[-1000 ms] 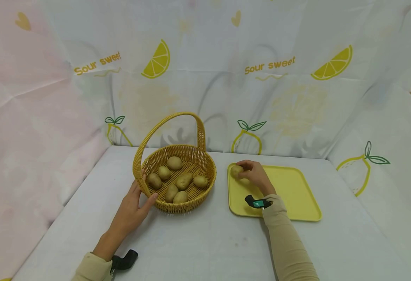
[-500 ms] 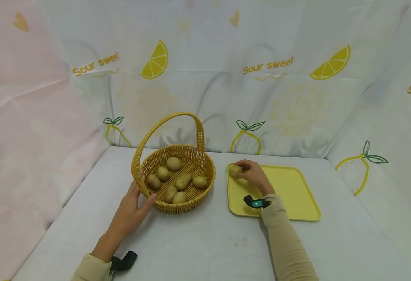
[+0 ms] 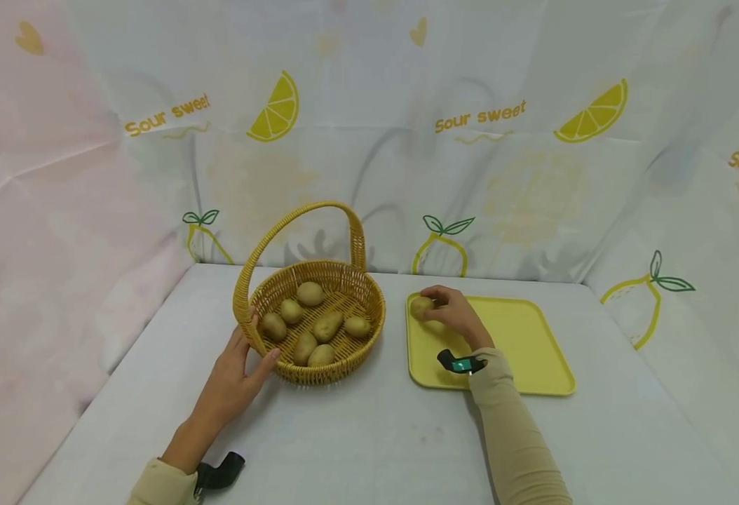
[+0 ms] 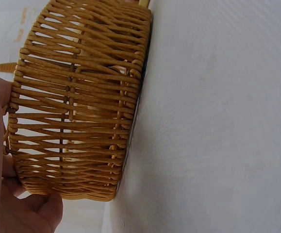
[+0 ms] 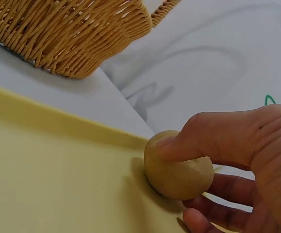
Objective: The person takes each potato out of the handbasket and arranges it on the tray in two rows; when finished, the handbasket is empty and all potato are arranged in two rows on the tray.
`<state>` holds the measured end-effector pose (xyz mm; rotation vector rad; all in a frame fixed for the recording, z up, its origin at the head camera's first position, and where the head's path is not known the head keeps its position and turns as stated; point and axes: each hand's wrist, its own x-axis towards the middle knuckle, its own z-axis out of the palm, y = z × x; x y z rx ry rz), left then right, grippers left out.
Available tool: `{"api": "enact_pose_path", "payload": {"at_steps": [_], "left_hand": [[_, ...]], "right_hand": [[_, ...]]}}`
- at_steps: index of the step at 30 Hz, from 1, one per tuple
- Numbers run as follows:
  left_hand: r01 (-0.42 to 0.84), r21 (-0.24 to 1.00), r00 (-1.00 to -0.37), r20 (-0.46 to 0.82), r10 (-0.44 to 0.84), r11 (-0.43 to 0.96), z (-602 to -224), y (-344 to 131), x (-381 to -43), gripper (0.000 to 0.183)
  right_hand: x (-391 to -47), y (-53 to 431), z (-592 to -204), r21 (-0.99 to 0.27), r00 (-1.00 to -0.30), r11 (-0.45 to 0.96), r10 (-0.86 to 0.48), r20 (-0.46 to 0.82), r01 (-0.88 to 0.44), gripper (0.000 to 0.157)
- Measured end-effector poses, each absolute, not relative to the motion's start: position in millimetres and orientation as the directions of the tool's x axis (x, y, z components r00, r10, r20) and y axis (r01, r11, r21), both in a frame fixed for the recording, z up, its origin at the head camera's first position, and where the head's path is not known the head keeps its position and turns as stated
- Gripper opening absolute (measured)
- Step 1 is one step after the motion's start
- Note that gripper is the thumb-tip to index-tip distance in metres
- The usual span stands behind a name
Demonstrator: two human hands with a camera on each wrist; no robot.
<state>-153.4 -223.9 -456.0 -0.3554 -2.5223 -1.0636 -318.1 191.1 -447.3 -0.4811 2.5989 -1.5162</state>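
Head view: I look forward and down over the white desk, far enough back to frame both the left hand and right hand. Left wrist view: rolled sideways, close against the outer wall of the round yellow-brown wicker basket. Right wrist view: tilted, close, across the flat rectangular yellow tray. All three share the basket; head and right wrist also share the tray.

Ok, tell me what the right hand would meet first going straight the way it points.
Past the potato it holds, the right hand would probably meet the tray edge first, near the far left corner, though depth is unclear.
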Motion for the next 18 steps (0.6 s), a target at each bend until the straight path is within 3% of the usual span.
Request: {"api": "enact_pose_path", "payload": {"at_steps": [5, 11, 18], "left_hand": [[0.369, 0.633, -0.896, 0.437, 0.079, 0.681, -455, -225, -153, 0.08], [0.37, 0.64, -0.898, 0.431, 0.084, 0.673, -458, -224, -154, 0.079], [0.371, 0.623, -0.895, 0.438, 0.085, 0.688, -457, -224, -153, 0.078]], "right_hand": [[-320, 191, -440, -0.852, -0.945, 0.457, -0.306, 0.119, -0.256, 0.046], [-312, 184, -416, -0.849, -0.931, 0.41, -0.283, 0.229, -0.334, 0.034], [-306, 158, -384, -0.833, -0.894, 0.372, -0.346, 0.285, -0.41, 0.026]]}}
